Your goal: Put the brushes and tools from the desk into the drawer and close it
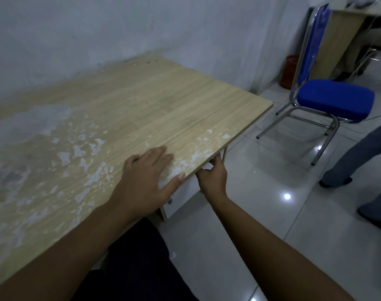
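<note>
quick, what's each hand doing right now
left hand: open, flat on the desk top.
right hand: under the desk edge; grip cannot be told.

L hand (149, 179) flat on desk (141, 101), R hand (212, 177) under desk edge at drawer (176, 200)

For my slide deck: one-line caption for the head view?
Left hand flat on the worn desk, right hand reaching under its edge beside a blue chair.
</note>
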Motion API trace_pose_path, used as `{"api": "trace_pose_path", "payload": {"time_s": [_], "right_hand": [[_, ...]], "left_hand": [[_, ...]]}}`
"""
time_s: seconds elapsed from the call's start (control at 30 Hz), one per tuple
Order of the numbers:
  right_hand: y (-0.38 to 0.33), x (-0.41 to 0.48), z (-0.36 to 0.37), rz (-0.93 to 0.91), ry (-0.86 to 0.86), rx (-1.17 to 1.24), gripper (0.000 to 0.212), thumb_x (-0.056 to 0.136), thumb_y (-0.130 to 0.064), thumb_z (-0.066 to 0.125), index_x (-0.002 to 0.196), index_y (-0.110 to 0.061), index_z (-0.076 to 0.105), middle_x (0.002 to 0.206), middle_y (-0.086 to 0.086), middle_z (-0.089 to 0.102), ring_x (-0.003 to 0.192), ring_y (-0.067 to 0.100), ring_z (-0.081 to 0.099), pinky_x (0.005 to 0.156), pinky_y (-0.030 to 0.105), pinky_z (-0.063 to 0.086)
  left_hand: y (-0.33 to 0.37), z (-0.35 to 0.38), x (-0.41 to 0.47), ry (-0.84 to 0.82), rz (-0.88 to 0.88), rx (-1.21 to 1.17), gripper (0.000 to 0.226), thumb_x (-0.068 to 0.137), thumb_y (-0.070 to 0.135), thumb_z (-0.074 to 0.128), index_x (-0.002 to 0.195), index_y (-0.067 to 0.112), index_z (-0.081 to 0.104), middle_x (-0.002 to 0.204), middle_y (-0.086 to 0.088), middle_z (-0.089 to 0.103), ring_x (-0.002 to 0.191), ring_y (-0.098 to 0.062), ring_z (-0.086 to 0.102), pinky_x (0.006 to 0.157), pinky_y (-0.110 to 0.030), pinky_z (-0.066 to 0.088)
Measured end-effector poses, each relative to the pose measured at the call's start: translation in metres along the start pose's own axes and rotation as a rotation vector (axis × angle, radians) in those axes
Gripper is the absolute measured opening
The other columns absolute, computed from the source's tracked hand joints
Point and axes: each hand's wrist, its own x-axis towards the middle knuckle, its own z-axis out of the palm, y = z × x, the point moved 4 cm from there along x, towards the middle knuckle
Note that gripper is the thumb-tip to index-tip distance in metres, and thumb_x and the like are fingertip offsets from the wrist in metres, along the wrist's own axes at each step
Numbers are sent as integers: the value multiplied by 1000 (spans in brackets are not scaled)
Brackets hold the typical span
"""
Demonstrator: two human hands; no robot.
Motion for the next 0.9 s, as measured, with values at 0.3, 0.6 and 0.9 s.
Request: {"api": "trace_pose_path", "payload": {"time_s": [0.3, 0.6, 0.9], "right_hand": [[11, 21, -6, 108, -356, -80, 62, 89, -11, 63, 145, -17, 37, 144, 1, 52, 128, 20, 53, 94, 29, 49], [-14, 18, -47, 168, -653, -570, 69, 95, -14, 48, 154, -17, 11, 156, 16, 34, 140, 33, 36, 114, 48, 35], [-117, -29, -74, -157, -745, -916, 42, 95, -33, 52, 131, -12, 57, 122, 9, 68, 107, 16, 65, 87, 25, 47]], "left_hand": [[0, 1, 1, 12, 5, 6, 69, 83, 67, 31, 136, 25, 46, 152, 1, 37, 139, -12, 29, 109, -39, 18], [-2, -2, -1, -3, -13, -43, 66, 84, 66, 34, 138, 29, 43, 154, 5, 33, 140, -8, 25, 111, -35, 13], [1, -16, -5, -58, -36, -143, 62, 85, 58, 42, 131, 19, 53, 148, -5, 43, 136, -18, 37, 108, -50, 34]]}}
